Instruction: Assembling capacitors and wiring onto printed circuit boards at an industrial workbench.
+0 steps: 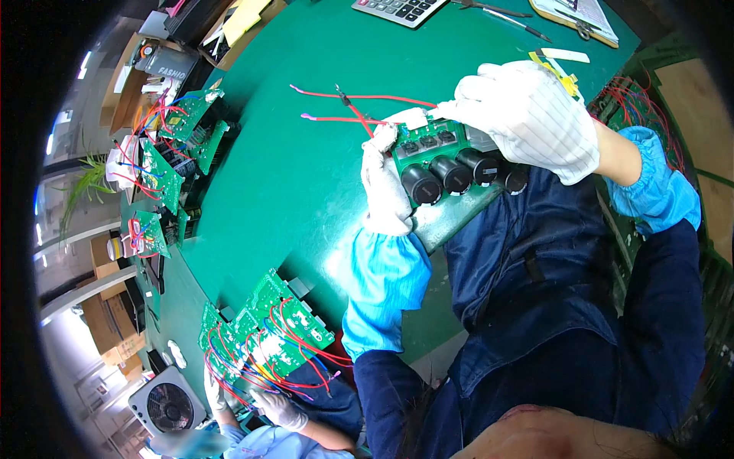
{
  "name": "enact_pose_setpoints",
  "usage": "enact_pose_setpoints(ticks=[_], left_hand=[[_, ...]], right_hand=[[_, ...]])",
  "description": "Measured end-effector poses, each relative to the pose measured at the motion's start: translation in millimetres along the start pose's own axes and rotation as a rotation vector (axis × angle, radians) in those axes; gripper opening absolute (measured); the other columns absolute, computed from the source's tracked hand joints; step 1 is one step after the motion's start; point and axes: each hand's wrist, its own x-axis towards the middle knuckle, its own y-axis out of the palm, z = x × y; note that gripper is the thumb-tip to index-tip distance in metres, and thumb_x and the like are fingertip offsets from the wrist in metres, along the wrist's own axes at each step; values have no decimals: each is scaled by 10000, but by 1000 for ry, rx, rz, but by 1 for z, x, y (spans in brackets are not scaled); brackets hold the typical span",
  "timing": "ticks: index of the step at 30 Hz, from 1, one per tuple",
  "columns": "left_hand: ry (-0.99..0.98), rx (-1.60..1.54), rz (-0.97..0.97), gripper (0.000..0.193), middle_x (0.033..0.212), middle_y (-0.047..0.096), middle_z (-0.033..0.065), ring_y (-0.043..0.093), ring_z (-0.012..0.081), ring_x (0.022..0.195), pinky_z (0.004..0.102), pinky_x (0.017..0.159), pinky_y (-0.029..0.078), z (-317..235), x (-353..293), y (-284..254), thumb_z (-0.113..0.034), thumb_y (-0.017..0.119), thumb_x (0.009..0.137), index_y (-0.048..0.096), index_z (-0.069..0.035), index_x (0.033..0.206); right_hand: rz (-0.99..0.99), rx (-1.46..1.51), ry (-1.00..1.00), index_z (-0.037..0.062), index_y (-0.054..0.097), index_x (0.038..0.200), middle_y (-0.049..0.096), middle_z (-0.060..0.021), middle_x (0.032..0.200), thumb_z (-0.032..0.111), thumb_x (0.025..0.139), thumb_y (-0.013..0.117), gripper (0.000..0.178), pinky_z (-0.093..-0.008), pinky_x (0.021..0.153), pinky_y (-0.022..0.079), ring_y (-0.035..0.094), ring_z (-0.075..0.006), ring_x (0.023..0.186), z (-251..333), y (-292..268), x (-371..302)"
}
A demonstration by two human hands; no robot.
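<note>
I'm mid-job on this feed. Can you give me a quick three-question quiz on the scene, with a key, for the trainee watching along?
1. Which of the person's hands holds the left side of the circuit board with the black cylinders?

2. True or false: the calculator lies on the green table, apart from that board.

3. What colour are the long wires that reach out to the left beyond the held board?
A) Blue
B) Yellow
C) Red

Key:
1. The left hand, in a white glove.
2. True; it lies by the table's far edge.
3. C.
</note>
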Motion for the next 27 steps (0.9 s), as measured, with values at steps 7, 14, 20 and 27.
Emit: enact_pose_setpoints(ticks=[7, 14, 20, 27], left_hand=[[-18, -3, -78, 367, 1074, 654, 159, 655, 262, 955, 373, 852, 535, 2, -1, 1, -270, 470, 933, 616, 17, 1107], [3, -2, -45, 358, 1072, 650, 137, 638, 256, 970, 372, 865, 518, 4, -2, -2, -288, 475, 944, 618, -9, 1117], [-20, 40, -36, 360, 1071, 651, 127, 638, 244, 959, 361, 846, 514, 1, -2, -1, -304, 492, 932, 627, -21, 1108], [-5, 34, -77, 353, 1066, 643, 97, 611, 207, 998, 323, 901, 471, 6, 2, -6, -303, 521, 917, 630, -26, 1109]], right_hand=[[56, -29, 9, 121, 632, 899, 550, -42, 855, 130, 719, 640, 180, -336, 720, 477, 574, -207, 841, 4, -2, 6], [58, -183, -55, 92, 620, 855, 548, -40, 805, 162, 738, 628, 136, -324, 691, 477, 583, -186, 799, 14, -7, 11], [33, -150, -100, 82, 614, 831, 550, -47, 796, 173, 746, 623, 125, -321, 668, 474, 584, -186, 775, 12, -7, 13], [44, -178, -52, 79, 614, 855, 547, -48, 796, 169, 710, 656, 176, -326, 673, 475, 583, -196, 790, 14, -7, 11]])
